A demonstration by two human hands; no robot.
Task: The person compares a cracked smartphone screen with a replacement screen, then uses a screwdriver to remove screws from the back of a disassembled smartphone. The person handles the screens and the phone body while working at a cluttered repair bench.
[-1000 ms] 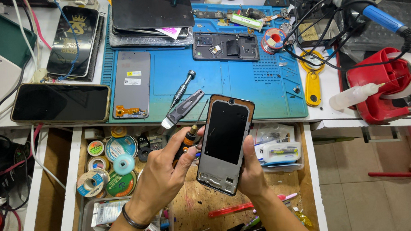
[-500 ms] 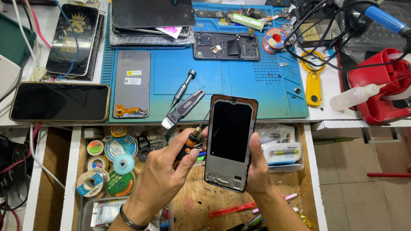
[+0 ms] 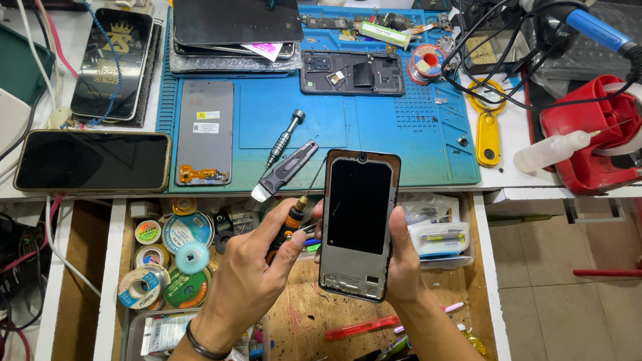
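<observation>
My right hand (image 3: 404, 262) holds a dark phone frame with its black screen (image 3: 359, 219) upright over an open wooden drawer (image 3: 309, 319). My left hand (image 3: 256, 273) grips a small screwdriver with an orange and black handle (image 3: 292, 221), its tip at the phone's left edge. Both hands hover just below the front edge of a blue work mat (image 3: 378, 134).
On the mat lie a grey screen panel (image 3: 205, 128), a screwdriver (image 3: 285, 137), a flat pry tool (image 3: 286, 169) and an opened phone body (image 3: 351, 73). A black phone (image 3: 92, 160) lies left. Tape rolls (image 3: 167, 261) fill the drawer. A red tape dispenser (image 3: 600, 135) stands right.
The phone has moved slightly up and to the right and stands more upright. My left hand has closed in on its left edge with the screwdriver.
</observation>
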